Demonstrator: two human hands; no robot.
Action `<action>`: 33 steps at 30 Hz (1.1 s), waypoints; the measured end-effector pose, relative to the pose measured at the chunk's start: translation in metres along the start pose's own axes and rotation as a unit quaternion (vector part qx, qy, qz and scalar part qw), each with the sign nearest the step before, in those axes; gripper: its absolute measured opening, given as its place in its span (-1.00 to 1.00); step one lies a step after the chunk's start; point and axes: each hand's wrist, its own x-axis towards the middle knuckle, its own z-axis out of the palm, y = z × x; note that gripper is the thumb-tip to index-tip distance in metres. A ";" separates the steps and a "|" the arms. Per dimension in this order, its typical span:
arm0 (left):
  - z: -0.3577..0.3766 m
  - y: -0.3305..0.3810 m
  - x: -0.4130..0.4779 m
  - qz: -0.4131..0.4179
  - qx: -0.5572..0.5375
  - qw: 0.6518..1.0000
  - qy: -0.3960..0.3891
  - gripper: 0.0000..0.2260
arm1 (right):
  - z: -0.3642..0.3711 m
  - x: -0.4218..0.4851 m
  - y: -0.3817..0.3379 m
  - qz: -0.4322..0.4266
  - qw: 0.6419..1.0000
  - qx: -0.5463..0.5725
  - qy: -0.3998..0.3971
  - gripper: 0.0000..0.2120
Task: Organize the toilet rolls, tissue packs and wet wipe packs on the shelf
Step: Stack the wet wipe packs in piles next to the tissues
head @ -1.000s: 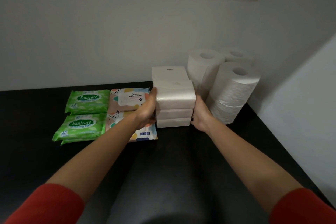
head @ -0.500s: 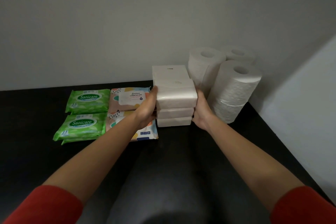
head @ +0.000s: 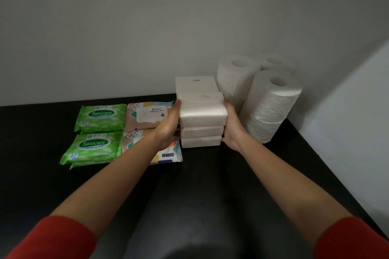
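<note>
Nearest the camera, two forearms in red sleeves reach out over the black shelf. At their far ends the left hand and the right hand press flat against the two short sides of a stack of white tissue packs, three high, palms closed on it from left and right. A second white pack shows just behind the stack's top, touching it.

Left of the stack lie two patterned wet wipe packs, the near one partly under the left wrist, and further left two green Sanicare packs, one near, one far. Right of the stack and just behind it stand the toilet rolls, doubled up in columns against the far right corner.

The stack looks to be getting squared up. The top pack sits slightly skewed and overhangs toward the right, so an uneven squeeze or a shove could slide it off, or push the stack into the near roll column and tip that over.
</note>
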 end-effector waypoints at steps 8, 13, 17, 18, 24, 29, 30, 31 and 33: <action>0.000 0.000 0.000 -0.001 -0.014 1.000 0.009 -0.45 | 0.003 0.001 0.001 0.001 1.000 -0.011 0.018 -0.37; 0.000 0.001 -0.001 -0.001 -0.018 1.000 0.014 -0.45 | 0.005 -0.002 0.000 0.001 1.000 -0.009 0.010 -0.46; 0.001 0.002 -0.001 -0.002 -0.018 1.000 0.023 -0.43 | 0.005 -0.002 0.000 0.001 1.000 -0.013 0.004 -0.47; 0.001 0.002 -0.002 -0.003 -0.016 1.000 0.019 -0.44 | 0.004 -0.003 0.000 0.001 1.000 -0.016 0.003 -0.47; 0.000 0.003 -0.003 -0.001 -0.018 1.000 0.012 -0.45 | 0.001 -0.004 -0.002 0.002 1.000 -0.030 -0.008 -0.51; -0.004 0.005 -0.002 0.011 0.016 0.999 0.031 -0.35 | -0.001 -0.005 -0.004 -0.004 1.000 -0.019 0.009 -0.55; -0.003 0.006 -0.003 0.014 0.024 0.999 0.046 -0.35 | -0.002 -0.005 -0.005 -0.004 1.000 -0.015 0.016 -0.50; -0.003 0.007 -0.004 0.019 0.043 0.997 0.067 -0.36 | -0.003 -0.004 -0.006 -0.001 1.000 -0.012 0.026 -0.42; -0.004 0.006 -0.004 0.028 0.099 0.987 0.126 -0.36 | -0.003 -0.005 -0.008 -0.005 0.999 -0.016 0.050 -0.31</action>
